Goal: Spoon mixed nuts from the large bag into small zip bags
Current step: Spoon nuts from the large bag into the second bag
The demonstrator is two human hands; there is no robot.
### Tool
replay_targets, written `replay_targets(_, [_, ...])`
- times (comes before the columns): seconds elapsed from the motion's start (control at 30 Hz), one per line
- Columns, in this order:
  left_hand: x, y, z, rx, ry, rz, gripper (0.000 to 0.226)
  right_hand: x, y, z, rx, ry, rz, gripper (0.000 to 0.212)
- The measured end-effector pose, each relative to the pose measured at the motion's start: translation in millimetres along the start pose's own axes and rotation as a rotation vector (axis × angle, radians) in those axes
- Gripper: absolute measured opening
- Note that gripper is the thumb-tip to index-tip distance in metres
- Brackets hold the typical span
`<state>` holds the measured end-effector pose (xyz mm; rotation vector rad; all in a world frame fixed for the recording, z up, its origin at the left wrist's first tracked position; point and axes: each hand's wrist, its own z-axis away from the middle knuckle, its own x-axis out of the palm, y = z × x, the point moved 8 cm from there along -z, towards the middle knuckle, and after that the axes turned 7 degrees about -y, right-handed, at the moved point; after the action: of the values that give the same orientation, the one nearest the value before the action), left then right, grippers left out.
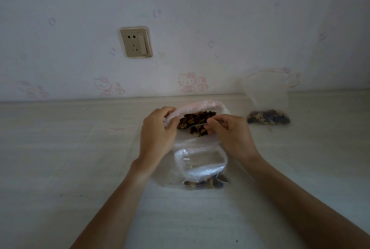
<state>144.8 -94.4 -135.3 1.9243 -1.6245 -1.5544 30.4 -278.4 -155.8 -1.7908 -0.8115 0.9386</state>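
The left hand (158, 128) pinches the rim of the large clear plastic bag of brown nuts (197, 121), while at 3 o'clock of it the right hand (230, 134) curls its fingers around a thin spoon handle (219, 121).

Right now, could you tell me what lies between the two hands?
In the head view, the large bag's open mouth full of mixed nuts lies between the left hand and right hand.

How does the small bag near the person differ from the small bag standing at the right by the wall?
The near small bag lies flat with its mouth open; the far small bag stands upright. The near one sits below both hands; the far one stands apart, untouched. Both are clear plastic with dark nuts at the bottom.
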Motion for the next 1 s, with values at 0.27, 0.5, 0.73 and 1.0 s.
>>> replay_targets(0.27, [1,-2,1,0.031,0.01,0.027,0.018,-4,7,1,0.026,0.049,-0.006,0.015])
replay_targets(0.5, [6,6,3,0.073,0.0,-0.001,0.022,-10,14,-1,0.063,0.083,-0.03,0.016])
replay_targets(0.73, [-2,5,4,0.05,0.022,0.0,0.021,-18,17,7,0.153,0.059,-0.137,0.011])
replay_targets(1.0, [-6,6,6,-0.012,0.01,-0.018,0.029,-41,9,22,0.193,0.06,-0.209,0.01])
